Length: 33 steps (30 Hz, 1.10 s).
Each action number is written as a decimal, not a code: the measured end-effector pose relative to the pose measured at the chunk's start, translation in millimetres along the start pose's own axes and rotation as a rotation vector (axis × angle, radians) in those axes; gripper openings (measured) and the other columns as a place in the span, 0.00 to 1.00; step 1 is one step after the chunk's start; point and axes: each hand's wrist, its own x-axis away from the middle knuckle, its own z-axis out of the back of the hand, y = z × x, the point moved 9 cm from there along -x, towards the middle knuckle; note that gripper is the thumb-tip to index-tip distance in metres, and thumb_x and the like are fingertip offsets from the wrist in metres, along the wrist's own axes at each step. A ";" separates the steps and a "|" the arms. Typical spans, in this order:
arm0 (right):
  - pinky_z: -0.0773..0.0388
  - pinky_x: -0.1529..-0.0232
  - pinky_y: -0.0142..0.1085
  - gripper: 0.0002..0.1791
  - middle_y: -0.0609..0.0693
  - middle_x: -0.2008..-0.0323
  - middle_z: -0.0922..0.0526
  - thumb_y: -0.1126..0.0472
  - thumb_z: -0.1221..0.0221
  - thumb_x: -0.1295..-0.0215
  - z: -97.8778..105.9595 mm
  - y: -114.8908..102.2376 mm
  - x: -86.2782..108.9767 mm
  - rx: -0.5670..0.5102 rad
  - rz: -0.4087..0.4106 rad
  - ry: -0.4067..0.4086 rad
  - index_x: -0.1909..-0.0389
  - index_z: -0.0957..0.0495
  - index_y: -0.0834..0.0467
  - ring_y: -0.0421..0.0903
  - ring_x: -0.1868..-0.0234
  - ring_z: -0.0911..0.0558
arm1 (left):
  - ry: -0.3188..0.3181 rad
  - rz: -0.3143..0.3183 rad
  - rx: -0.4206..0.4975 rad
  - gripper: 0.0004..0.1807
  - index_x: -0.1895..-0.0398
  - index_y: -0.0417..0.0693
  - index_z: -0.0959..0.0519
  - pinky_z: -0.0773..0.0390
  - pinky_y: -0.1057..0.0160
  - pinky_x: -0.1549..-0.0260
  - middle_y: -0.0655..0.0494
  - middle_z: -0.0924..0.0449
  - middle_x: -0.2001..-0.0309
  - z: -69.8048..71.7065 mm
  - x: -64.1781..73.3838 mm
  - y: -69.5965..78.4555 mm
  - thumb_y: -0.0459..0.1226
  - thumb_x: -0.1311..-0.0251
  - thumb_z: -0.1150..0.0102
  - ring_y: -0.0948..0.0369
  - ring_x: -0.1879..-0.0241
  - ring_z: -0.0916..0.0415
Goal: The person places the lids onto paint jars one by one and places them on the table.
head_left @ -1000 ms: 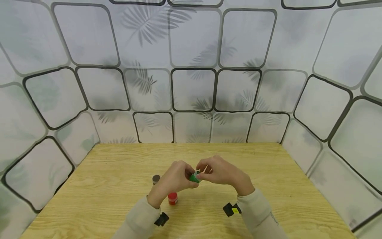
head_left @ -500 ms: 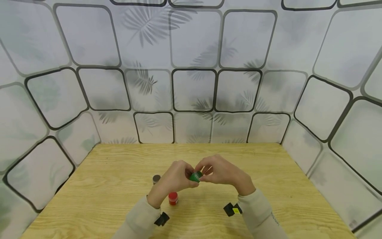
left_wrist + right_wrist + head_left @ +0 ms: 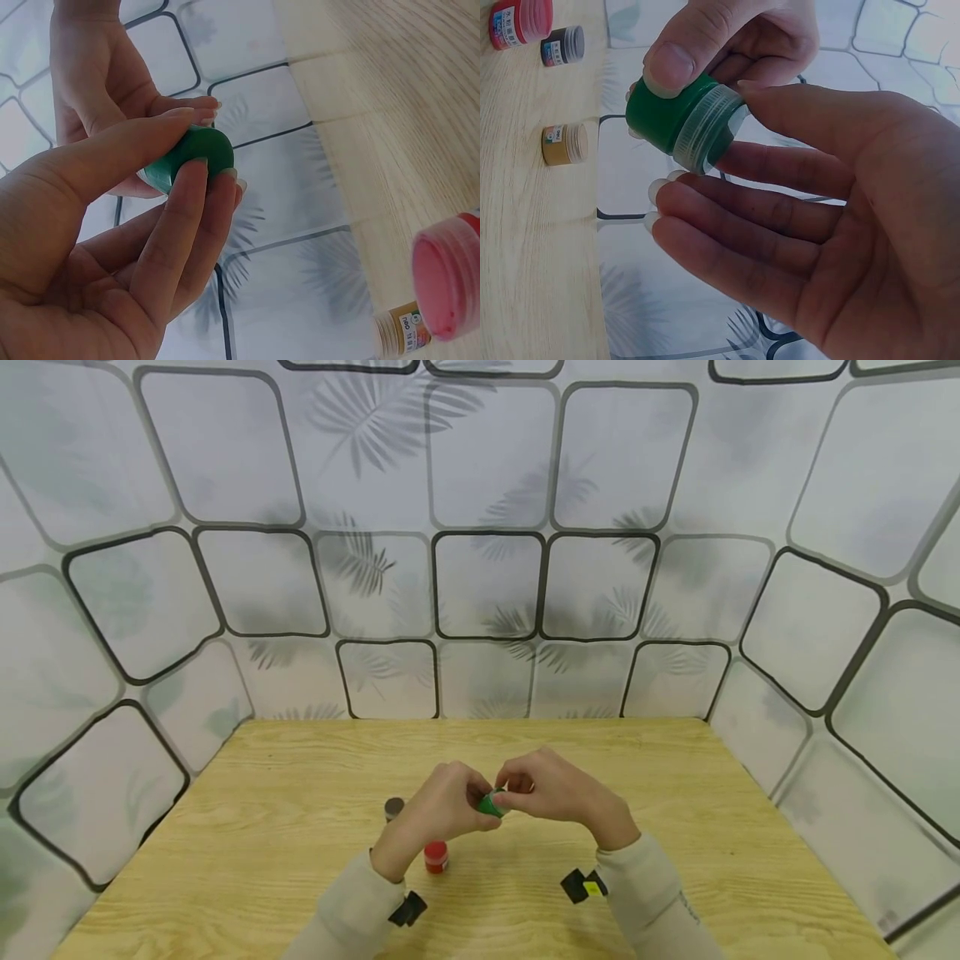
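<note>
Above the middle of the table, my left hand [image 3: 442,806] grips a small green paint jar [image 3: 491,803] between thumb and fingers. The jar is tilted, its clear screw lid [image 3: 709,127] turned toward my right hand [image 3: 555,789]. In the right wrist view, my right thumb and index finger pinch the lid's edge, while the other fingers extend below it. The left wrist view shows the jar's rounded green base [image 3: 202,154], with my left thumb and fingertips against it; the lid end is mostly hidden there.
A red paint jar [image 3: 436,857] stands on the wooden table [image 3: 300,827] beside my left forearm. Behind that forearm is a dark-topped jar [image 3: 393,808]. The right wrist view also has a black jar [image 3: 562,46] and an ochre jar [image 3: 562,145]. Patterned fabric walls [image 3: 487,585] surround the table.
My right fingers and thumb shift around the lid: half a second ago they showed more of the jar, now the thumb lies across it again. The left hand stays nearly still.
</note>
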 end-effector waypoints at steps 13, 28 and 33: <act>0.19 0.73 0.29 0.14 0.51 0.72 0.11 0.53 0.39 0.25 -0.4 1.1 -1.3 0.014 -0.039 0.009 0.63 0.12 0.57 0.32 0.78 0.19 | -0.005 0.016 -0.002 0.06 0.65 0.43 0.10 0.18 0.71 0.73 0.53 0.10 0.69 0.3 -0.9 1.0 0.32 0.46 0.23 0.66 0.74 0.18; 0.14 0.56 0.32 0.14 0.56 0.50 0.12 0.59 0.35 0.29 5.5 -1.5 2.9 -0.013 -0.022 0.016 0.48 0.16 0.60 0.50 0.56 0.11 | -0.014 0.060 -0.017 0.07 0.66 0.41 0.11 0.16 0.68 0.70 0.53 0.10 0.68 0.5 -0.8 -7.6 0.32 0.48 0.22 0.67 0.72 0.17; 0.13 0.55 0.35 0.15 0.56 0.49 0.14 0.64 0.32 0.33 3.7 -4.5 2.8 -0.053 0.004 0.001 0.47 0.17 0.60 0.55 0.52 0.12 | -0.018 0.056 -0.008 0.08 0.67 0.40 0.11 0.16 0.68 0.71 0.52 0.11 0.69 1.6 -0.8 -8.5 0.31 0.50 0.21 0.67 0.73 0.18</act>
